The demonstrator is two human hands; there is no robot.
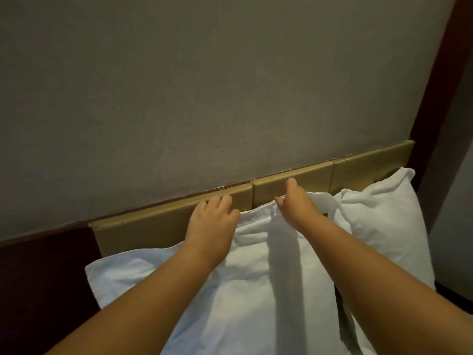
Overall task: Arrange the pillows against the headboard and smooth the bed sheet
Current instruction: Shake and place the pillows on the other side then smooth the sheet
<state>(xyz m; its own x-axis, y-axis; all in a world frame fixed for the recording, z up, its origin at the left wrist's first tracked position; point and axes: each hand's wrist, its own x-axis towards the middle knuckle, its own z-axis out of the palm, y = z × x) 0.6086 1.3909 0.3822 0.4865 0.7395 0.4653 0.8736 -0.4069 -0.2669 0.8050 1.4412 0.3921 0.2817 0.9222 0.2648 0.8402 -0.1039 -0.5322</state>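
A large white pillow (245, 285) leans against the tan padded headboard (158, 226), filling the lower middle of the view. A second white pillow (384, 221) stands to its right, also against the headboard. My left hand (212, 221) sits at the near pillow's top edge with its fingers curled over the edge, behind the pillow. My right hand (294, 203) pinches the top right corner of the same pillow, where the cover bunches up. The bed sheet is hidden below the pillows.
A grey wall (204, 85) rises above the headboard. Dark red wood panelling (43, 272) borders the headboard on the left, and a dark red upright (440, 73) stands at the right. Beyond the right pillow is a dark gap.
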